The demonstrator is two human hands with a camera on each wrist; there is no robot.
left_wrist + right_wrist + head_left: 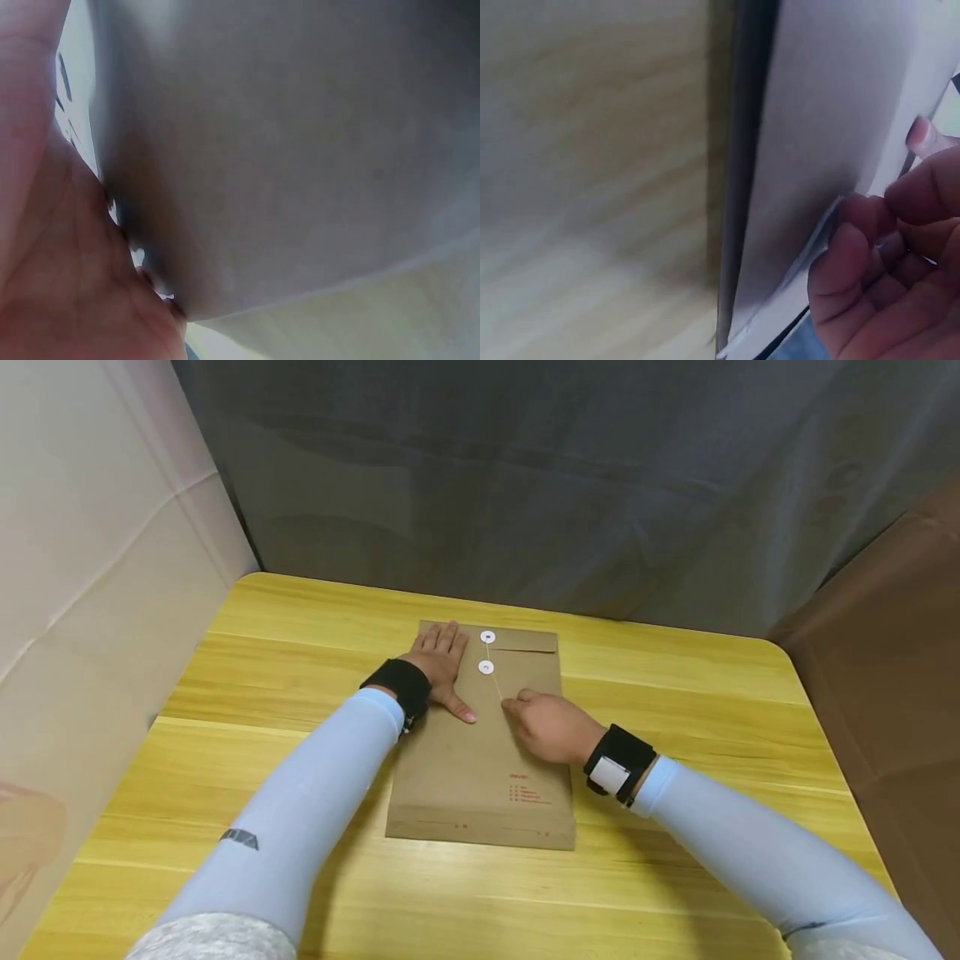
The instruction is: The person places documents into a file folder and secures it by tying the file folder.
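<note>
While our left hand (437, 665) lies flat, fingers wide, on the brown envelope (480, 760), our right hand (549, 727) at 3 o'clock pinches its string (494, 687) below 2 white discs (487, 652).

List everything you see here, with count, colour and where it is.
envelope: one, brown kraft, flat at table centre
discs: two, white, on the flap end
string: one, white, running from the discs to the right hand
table: one, yellow wood
curtain: one, grey, behind the table
left hand: one, flat on the envelope's far left corner
right hand: one, pinching the string
sleeves: two, light blue
wristbands: two, black
</note>
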